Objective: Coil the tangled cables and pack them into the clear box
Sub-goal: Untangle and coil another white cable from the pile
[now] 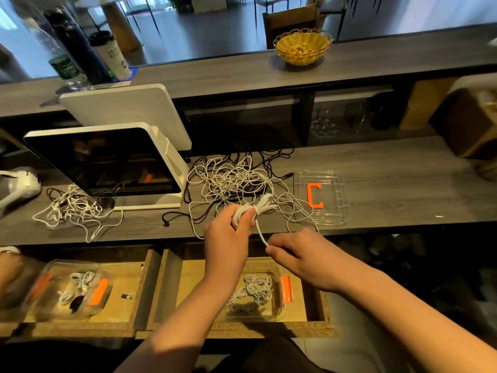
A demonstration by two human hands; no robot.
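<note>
Left hand (228, 235) grips coiled white cable (255, 210) above counter edge (107, 236); right hand (298, 254) pinches its tail.

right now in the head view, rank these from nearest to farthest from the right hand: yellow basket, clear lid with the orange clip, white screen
1. Clear lid with the orange clip: on the counter just beyond the right hand.
2. White screen: farther off, on the left side of the counter.
3. Yellow basket: farthest, up on the raised shelf at the back.
</note>
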